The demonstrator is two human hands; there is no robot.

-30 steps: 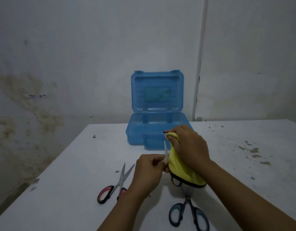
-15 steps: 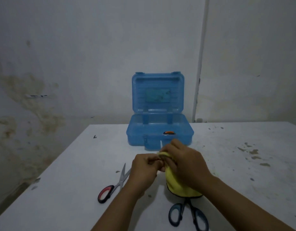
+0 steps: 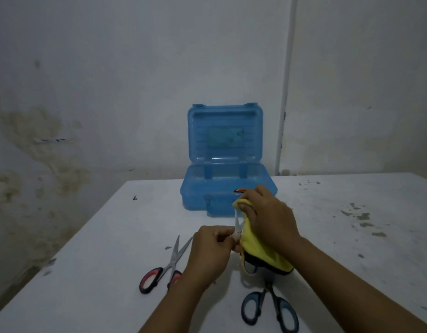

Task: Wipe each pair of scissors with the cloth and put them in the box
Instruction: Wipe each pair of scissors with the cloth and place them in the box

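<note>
Clearly, the left hand (image 3: 209, 252) pinches a bare steel scissor blade (image 3: 237, 222) at lower centre while the right hand (image 3: 267, 216) clenches the yellow microfibre cloth (image 3: 258, 251) around it. A slip risks a cut; the open blue plastic box (image 3: 207, 188) waits behind on the white desk (image 3: 111, 272).

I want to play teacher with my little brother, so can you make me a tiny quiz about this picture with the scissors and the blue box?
1. True or false: the blue box has its lid shut.
2. Which scissors lie on the table left of the left hand? A) red-handled B) blue-handled C) green-handled
3. What colour is the cloth in the right hand?

Key
1. False: the lid stands open.
2. A: the red-handled scissors; the blue-handled scissors lie nearer the right arm.
3. Yellow, and it is wrapped round the blade that the left hand holds.
</note>
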